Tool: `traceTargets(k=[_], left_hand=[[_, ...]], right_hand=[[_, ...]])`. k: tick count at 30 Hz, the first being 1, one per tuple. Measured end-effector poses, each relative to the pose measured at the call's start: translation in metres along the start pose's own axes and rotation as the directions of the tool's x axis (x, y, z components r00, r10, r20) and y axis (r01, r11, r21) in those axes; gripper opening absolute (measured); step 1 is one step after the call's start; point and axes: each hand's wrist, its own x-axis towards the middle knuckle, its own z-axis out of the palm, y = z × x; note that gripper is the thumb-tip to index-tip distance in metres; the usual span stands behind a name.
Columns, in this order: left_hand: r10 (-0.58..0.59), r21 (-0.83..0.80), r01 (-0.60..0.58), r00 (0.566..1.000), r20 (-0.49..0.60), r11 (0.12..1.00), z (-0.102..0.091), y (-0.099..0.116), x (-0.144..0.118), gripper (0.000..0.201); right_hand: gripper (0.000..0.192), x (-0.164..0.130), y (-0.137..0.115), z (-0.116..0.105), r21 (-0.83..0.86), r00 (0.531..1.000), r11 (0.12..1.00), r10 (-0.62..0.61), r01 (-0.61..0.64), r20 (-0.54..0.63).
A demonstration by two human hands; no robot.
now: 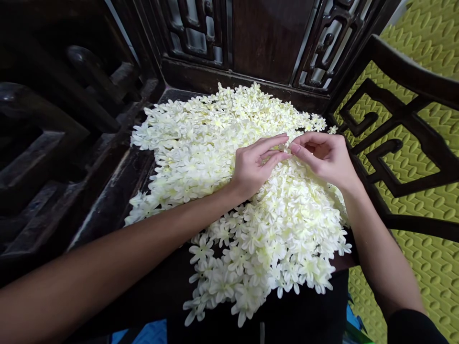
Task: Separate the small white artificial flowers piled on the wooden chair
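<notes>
A broad heap of small white artificial flowers (201, 153) with pale yellow centres covers the dark wooden seat and spills over its front edge. Above the right part of the heap, my left hand (256, 165) has its fingers stretched forward, with thumb and fingertips close together. My right hand (322, 155) meets it there, thumb and index finger pinched. The fingertips of both hands nearly touch. Whatever lies between them is too small and too hidden to make out.
Carved dark wood forms the chair's back panel (268, 38) behind the flowers. An openwork armrest (405, 114) rises at the right, and dark wooden bars (39, 114) stand at the left. Yellow-green textured matting (426, 267) lies beyond the armrest; blue matting (148, 333) shows below.
</notes>
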Motion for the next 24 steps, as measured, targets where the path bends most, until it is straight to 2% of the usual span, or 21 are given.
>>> traceTargets(k=[9, 13, 16, 24], left_hand=[[-0.034, 0.005, 0.034, 0.999, 0.031, 0.999, -0.0027, 0.0023, -0.0013, 0.035], [-0.036, -0.005, 0.036, 0.999, 0.037, 0.999, -0.0028, 0.0021, -0.0014, 0.035], [-0.031, -0.022, 0.032, 0.999, 0.035, 0.999, -0.0024, 0.0018, -0.0013, 0.034], [-0.039, -0.030, 0.040, 0.998, 0.043, 0.999, -0.0021, 0.0019, -0.0012, 0.032]], right_hand=[[0.009, 0.0002, -0.0025, -0.0039, -0.037, 1.000, 0.999, 0.003, -0.002, 0.023], [0.009, -0.0001, -0.0004, -0.0072, -0.079, 0.997, 0.997, 0.017, -0.011, 0.070], [0.011, -0.0006, 0.0014, -0.0086, -0.061, 0.994, 0.998, 0.015, -0.008, 0.111], [0.013, -0.0013, 0.0028, -0.0083, -0.036, 0.994, 0.999, 0.015, -0.011, 0.110]])
